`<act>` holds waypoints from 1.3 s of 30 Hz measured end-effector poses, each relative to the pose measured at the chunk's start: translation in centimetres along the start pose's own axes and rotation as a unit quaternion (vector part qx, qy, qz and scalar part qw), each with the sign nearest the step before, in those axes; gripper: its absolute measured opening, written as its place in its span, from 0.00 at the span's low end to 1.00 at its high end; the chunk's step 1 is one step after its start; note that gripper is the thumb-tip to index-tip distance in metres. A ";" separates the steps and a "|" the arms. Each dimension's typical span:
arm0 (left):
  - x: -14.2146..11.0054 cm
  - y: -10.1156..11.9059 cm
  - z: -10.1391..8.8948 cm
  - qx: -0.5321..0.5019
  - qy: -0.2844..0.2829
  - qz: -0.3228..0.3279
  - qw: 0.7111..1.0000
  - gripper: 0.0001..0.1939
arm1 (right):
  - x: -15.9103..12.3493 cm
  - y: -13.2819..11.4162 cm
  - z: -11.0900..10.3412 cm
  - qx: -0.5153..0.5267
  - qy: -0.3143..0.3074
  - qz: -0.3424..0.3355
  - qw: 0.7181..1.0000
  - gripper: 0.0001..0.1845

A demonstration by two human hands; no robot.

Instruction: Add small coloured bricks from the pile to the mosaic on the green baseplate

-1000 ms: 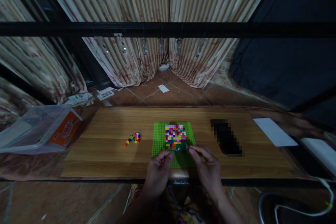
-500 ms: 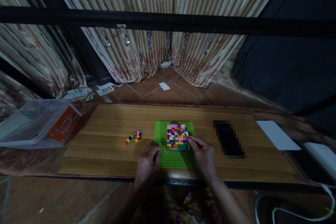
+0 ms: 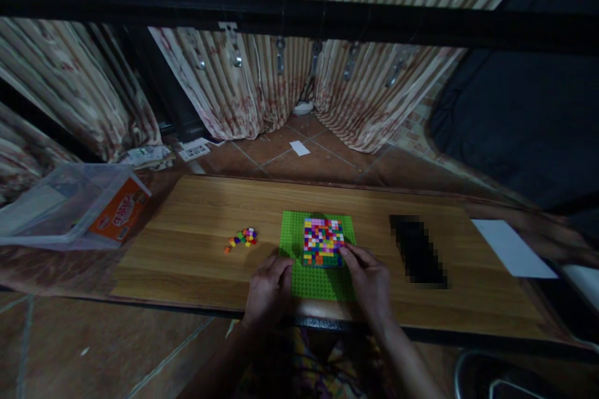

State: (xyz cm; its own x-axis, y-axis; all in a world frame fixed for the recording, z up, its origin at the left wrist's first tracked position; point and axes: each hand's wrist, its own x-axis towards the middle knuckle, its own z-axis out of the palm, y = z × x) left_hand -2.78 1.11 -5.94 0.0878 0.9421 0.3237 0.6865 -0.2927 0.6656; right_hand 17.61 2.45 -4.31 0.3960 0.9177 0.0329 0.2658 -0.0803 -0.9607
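Note:
A green studded baseplate (image 3: pixel 322 287) lies on the wooden table, bearing a dense square of small multicoloured building bricks (image 3: pixel 324 242). My left hand (image 3: pixel 269 290) is over the plate's left edge, fingers curled and thumb against the forefinger. Whatever it may hold is hidden. At the right side of the brick square, my right hand (image 3: pixel 370 280) has thumb and forefinger pinched together at the bricks' edge. Anything between those fingertips is too small to make out. Left of the plate sits a small pile of loose bricks (image 3: pixel 242 237) in mixed colours.
A blurred-out black object (image 3: pixel 418 252) lies on the table (image 3: pixel 187 262) to the right. White paper (image 3: pixel 512 248) overlaps the table's right end. On the left stands a clear plastic box (image 3: pixel 60 212) with an orange label. Curtains and a dark horizontal bar (image 3: pixel 299 12) are beyond.
The camera view has tilted and shifted, so the table's contents appear slightly further right. Both hands stay at the baseplate, and the right fingers keep their pinch at the bricks' right edge.

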 end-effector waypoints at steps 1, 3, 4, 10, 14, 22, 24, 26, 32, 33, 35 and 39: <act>0.0 0.0 0.0 0.001 0.001 -0.001 1.000 0.09 | 0.0 -0.1 -0.1 0.003 -0.002 0.006 1.000 0.20; 0.0 -0.1 0.1 0.004 0.001 0.001 1.000 0.09 | 0.1 -0.2 -0.2 0.009 -0.004 0.018 1.000 0.22; 0.0 -0.1 0.1 0.007 -0.001 0.003 1.000 0.09 | 0.1 -0.3 -0.3 0.014 -0.004 0.026 1.000 0.22; -0.1 -0.3 0.1 0.013 -0.001 0.013 1.000 0.09 | 0.7 0.1 0.0 0.050 0.013 0.051 0.997 0.19; -0.1 -0.4 0.2 0.016 0.006 0.015 1.000 0.09 | 0.8 0.3 0.2 0.058 0.014 0.038 0.997 0.17; -0.1 -0.5 0.4 0.009 0.004 0.018 1.000 0.08 | 1.0 0.0 0.3 0.080 0.013 0.052 0.995 0.16; -0.1 -0.5 0.4 0.010 0.004 0.019 1.000 0.09 | 1.0 0.0 0.3 0.072 0.013 0.054 0.996 0.16; -0.2 -0.5 0.4 0.014 0.003 0.021 1.000 0.09 | 1.0 -0.1 0.3 0.070 0.019 0.058 0.996 0.17; -0.2 -0.3 0.5 0.044 -0.010 0.021 0.999 0.13 | 1.2 -0.2 0.6 0.070 0.030 0.054 0.996 0.16; -0.1 -0.3 0.4 0.049 -0.016 0.023 0.998 0.16 | 1.2 -0.2 0.7 0.069 0.032 0.055 0.996 0.16; -0.1 -0.2 0.3 0.057 -0.033 0.036 0.997 0.21 | 1.3 -0.1 0.7 0.069 0.037 0.061 0.995 0.17; 0.0 -0.1 0.2 0.077 -0.070 0.060 0.993 0.21 | 1.4 0.2 0.7 0.064 0.028 0.061 0.996 0.16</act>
State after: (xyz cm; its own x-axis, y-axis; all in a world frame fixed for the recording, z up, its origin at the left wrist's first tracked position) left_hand -2.71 1.19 -6.08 0.2676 0.9187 0.2904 0.7659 -0.3857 0.5145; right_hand 17.60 3.94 -4.63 0.4675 0.8809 -0.0739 0.0999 -0.1357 -0.9857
